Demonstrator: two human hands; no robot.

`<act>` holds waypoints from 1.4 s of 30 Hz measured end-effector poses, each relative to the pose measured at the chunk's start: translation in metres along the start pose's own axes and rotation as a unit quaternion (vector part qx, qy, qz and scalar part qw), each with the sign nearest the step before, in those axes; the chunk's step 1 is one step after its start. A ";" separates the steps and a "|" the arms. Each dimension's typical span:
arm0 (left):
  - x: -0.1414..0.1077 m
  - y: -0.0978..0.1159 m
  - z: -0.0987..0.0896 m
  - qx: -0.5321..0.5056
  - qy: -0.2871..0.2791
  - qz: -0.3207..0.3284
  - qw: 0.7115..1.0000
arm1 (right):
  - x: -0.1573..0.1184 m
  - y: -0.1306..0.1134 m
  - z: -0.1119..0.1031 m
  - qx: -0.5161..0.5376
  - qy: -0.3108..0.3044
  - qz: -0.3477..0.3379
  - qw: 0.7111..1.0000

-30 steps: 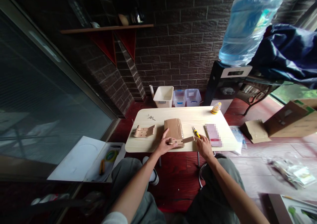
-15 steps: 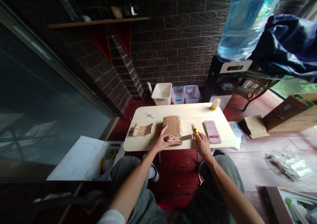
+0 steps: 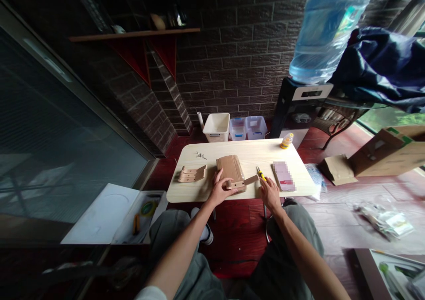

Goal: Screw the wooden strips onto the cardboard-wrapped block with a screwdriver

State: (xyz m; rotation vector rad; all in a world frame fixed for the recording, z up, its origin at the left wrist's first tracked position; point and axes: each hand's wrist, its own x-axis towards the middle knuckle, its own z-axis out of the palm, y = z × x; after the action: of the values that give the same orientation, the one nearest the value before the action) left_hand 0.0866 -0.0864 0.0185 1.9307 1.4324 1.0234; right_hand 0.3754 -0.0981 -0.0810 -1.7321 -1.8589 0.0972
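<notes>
Since the frame half a second ago, the brown block (image 3: 230,167) has turned a little on the table (image 3: 199,194), so its far end now leans slightly left. The wooden bracket (image 3: 236,184) at its near end has tilted with it, its right-hand arm angling farther up toward the far side.

The left hand (image 3: 219,189) holds the bracket at the block's near left corner. Its fingers are partly open and curved, set against the block's left side, with the thumb along the bracket's near edge. The right hand (image 3: 271,193) is just right of the bracket's arm, fingers bent and close together at the near end of a yellow-and-black tool (image 3: 261,173). The tool's thin tip points to the far side; whether the fingers grip it or only touch it, I cannot tell.

The block and bracket are at the middle of the table's near half. To their left lies another wooden piece (image 3: 192,174) with holes in it, and beyond that a small scatter of screws (image 3: 201,155). To the right of the tool is a flat pink item (image 3: 283,176), its surface blurred out. A clear bottle with yellow parts (image 3: 287,140) stands near the far right corner. Past the far edge sit a cream bin (image 3: 216,125) and two clear tubs (image 3: 247,128).
</notes>
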 end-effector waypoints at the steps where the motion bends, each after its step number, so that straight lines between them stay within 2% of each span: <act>1: -0.001 0.000 0.000 0.013 0.009 -0.001 1.000 | 0.001 0.000 -0.001 0.014 0.003 0.003 1.000; 5: -0.003 -0.001 -0.007 0.041 0.003 -0.001 0.999 | 0.006 -0.008 -0.013 0.102 0.036 0.013 0.994; 9: -0.004 -0.004 -0.014 0.030 -0.034 0.008 0.999 | 0.006 -0.034 -0.034 0.257 0.084 0.035 0.962; 12: -0.006 -0.008 -0.013 0.014 -0.038 0.004 0.999 | 0.001 -0.061 -0.049 0.370 0.048 0.055 0.926; 14: -0.009 -0.012 -0.009 -0.003 -0.029 -0.001 1.000 | -0.003 -0.076 -0.054 0.412 0.000 0.064 0.909; 16: -0.012 -0.015 -0.004 -0.018 -0.020 -0.004 1.000 | -0.006 -0.086 -0.054 0.438 -0.011 0.065 0.896; 23: -0.016 -0.019 -0.002 -0.033 -0.025 -0.002 0.999 | -0.006 -0.101 -0.039 0.482 -0.046 0.077 0.871; 29: -0.016 -0.020 -0.008 -0.033 -0.036 0.001 0.999 | -0.004 -0.099 -0.035 0.456 -0.050 0.071 0.886; 42: -0.019 -0.023 -0.006 -0.029 -0.032 0.006 0.999 | -0.006 -0.103 -0.040 0.477 -0.056 0.072 0.874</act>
State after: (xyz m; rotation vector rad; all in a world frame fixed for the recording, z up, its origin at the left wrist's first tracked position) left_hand 0.0660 -0.0974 -0.0001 1.9157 1.3424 0.9888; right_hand 0.3027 -0.1327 -0.0054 -1.1382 -1.3461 1.0107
